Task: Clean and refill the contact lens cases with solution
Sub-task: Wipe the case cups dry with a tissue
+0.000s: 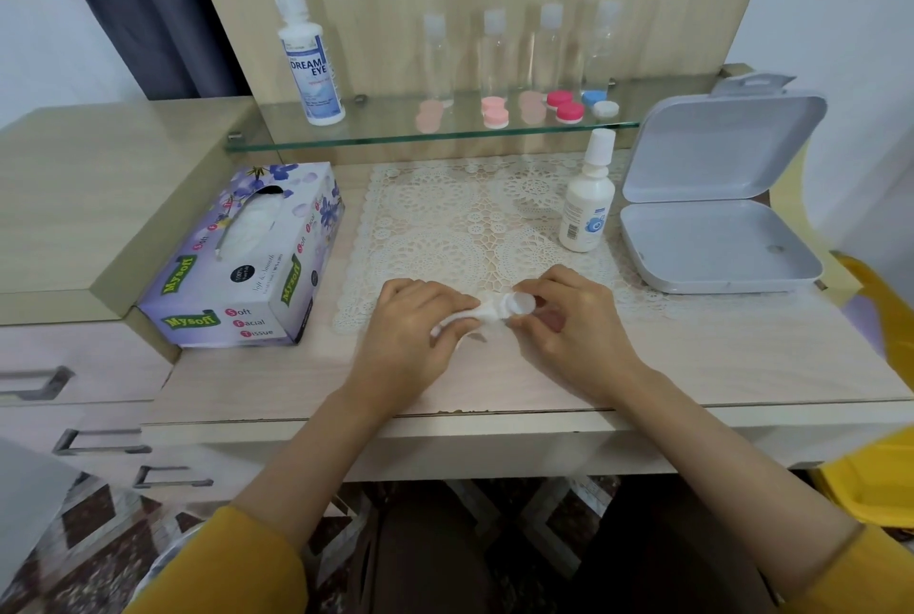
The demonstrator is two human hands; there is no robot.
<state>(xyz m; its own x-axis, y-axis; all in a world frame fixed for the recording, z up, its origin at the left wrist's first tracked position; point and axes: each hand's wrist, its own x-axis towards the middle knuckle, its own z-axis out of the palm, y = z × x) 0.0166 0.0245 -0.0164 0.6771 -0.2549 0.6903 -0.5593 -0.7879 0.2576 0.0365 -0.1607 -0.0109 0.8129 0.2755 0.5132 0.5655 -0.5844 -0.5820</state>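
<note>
at the near edge of the lace mat (470, 218), just above the desk (494, 381), i hold a small white lens case (520, 303) between my two hands. my right hand (573, 324) pinches it with curled fingers and thumb, its open mouth turned toward my left. my left hand (410, 331) is closed round a twisted white tissue (462, 320), whose tip touches the case; whether it reaches inside i cannot tell. behind my right hand a small white solution bottle (586, 203) stands upright on the mat, cap on, and just beside it to the right a grey box (717, 237) lies with its lid tilted back. to my left a floral tissue box (247, 257) sits on the desk, a sheet poking from its slot. along the back runs a glass shelf (376, 136). on it stand a large solution bottle (309, 54) at the left and four clear bottles (494, 54) in a row, with a pale pink case (495, 111), a deep pink case (564, 105) and a blue-and-white case (599, 102) at their feet.
</note>
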